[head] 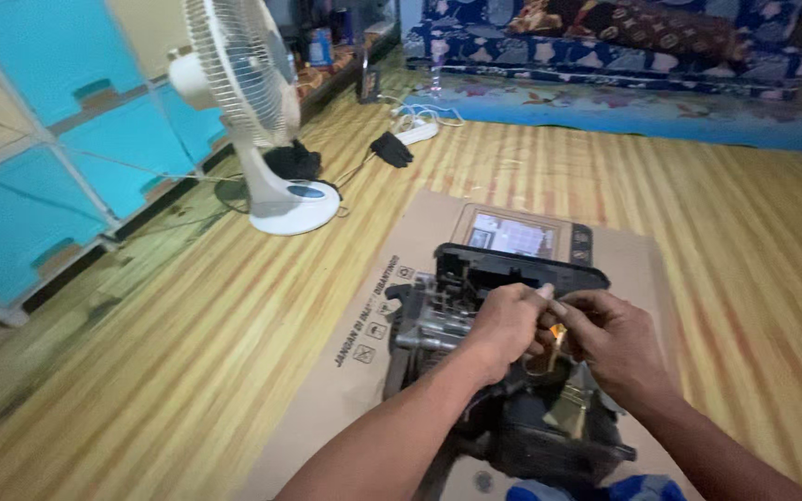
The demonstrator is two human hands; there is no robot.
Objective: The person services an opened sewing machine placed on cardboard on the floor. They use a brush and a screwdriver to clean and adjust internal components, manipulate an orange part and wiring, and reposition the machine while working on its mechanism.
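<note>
Flooring [187,371] of striped wood-look sheet carries a flat cardboard sheet [345,390]. A white standing fan [252,102] stands well apart at the upper left. On the cardboard sits a dark, opened machine [512,371], with a detached panel with a screen [522,234] lying just behind it. Left hand [503,325] and right hand [614,339] meet above the machine's middle. Both grips are closed in a pinch on a small orange-tipped part [557,336] held between the fingertips.
</note>
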